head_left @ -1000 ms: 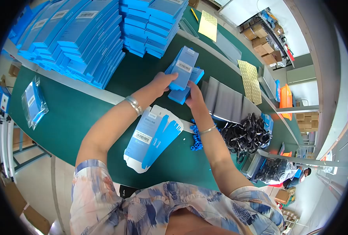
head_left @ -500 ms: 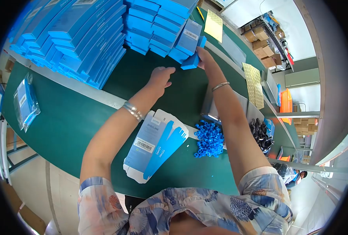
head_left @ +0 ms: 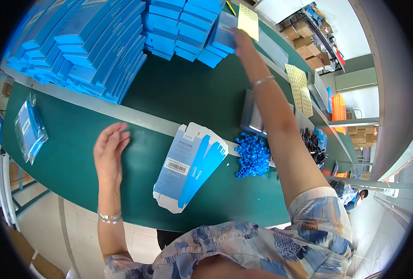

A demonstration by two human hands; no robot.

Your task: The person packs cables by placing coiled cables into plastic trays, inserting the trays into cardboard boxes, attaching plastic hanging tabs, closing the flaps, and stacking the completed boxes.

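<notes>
My right hand [head_left: 242, 43] is at the right side of a slim blue box [head_left: 225, 31] on top of the stack's right end. Its fingers bend over the box's edge and are partly hidden. Nearer me, my left hand [head_left: 110, 148] hovers over the green table with loosely bent, parted fingers and nothing in them. To its right lie flat, unfolded blue-and-white cartons [head_left: 181, 167], fanned out, printed DIGILINE with a barcode. Beside those is a heap of small blue plastic pieces [head_left: 253, 156].
Tall stacks of blue boxes [head_left: 95, 46] fill the far left. A bagged blue packet [head_left: 30, 130] lies at the left edge. Black parts [head_left: 313, 146] are piled beyond my right arm. A yellow patterned sheet [head_left: 299, 88] and a grey box [head_left: 253, 116] lie to the right.
My left hand has drawn back from mid-table toward the left and nearer me. My right hand has moved up with the blue box, from the stack's front to its top.
</notes>
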